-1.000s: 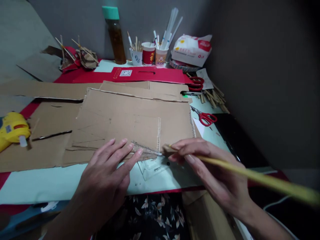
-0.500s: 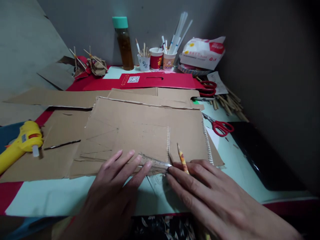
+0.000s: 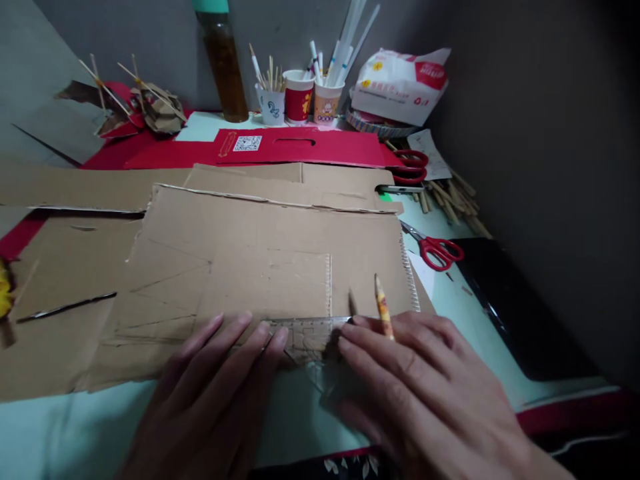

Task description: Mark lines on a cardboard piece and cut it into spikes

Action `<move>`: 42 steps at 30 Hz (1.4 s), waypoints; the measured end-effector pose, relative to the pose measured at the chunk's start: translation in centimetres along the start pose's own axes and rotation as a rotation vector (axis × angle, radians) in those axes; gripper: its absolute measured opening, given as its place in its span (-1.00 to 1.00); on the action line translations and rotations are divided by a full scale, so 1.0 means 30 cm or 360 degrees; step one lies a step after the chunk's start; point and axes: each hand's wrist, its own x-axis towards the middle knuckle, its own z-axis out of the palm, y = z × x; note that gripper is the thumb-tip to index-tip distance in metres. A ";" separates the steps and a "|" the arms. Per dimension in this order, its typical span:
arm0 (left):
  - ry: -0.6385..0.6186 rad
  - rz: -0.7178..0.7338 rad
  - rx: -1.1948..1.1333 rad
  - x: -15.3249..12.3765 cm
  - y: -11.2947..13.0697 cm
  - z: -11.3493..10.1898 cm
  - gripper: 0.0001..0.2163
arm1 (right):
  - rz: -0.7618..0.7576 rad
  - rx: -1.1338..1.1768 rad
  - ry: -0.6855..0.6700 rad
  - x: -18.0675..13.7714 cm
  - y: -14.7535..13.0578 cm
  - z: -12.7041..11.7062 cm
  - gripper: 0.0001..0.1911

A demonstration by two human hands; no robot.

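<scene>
Ruler (image 3: 305, 331) laid along the near edge of the cardboard sheet (image 3: 280, 247): left hand (image 3: 220, 380), flat with fingers extended, pins it; right hand (image 3: 420, 393) steadies its end, pencil (image 3: 383, 308) clamped between fingers, tip pointing away.

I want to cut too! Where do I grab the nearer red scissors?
Take the nearer red scissors by their red handle loops, coming from the right: the loops lie free on the table, while the blades point left toward the cardboard.

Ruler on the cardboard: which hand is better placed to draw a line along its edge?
Probably the right hand: it holds the pencil beside the ruler, while the left hand lies flat, fingers at the ruler's left end.
</scene>
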 end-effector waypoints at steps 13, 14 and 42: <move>-0.0046 -0.0005 0.0059 -0.014 -0.005 0.009 -0.55 | 0.0043 0.0034 -0.0075 0.003 0.022 0.034 -0.56; -0.0045 -0.0002 0.0060 -0.013 -0.005 0.010 -0.56 | 0.0052 0.0058 -0.0120 -0.002 0.028 0.029 -0.55; 0.0103 -0.0087 0.0030 0.008 0.007 0.022 -0.69 | 0.0087 0.0142 -0.0296 -0.023 0.037 0.025 -0.51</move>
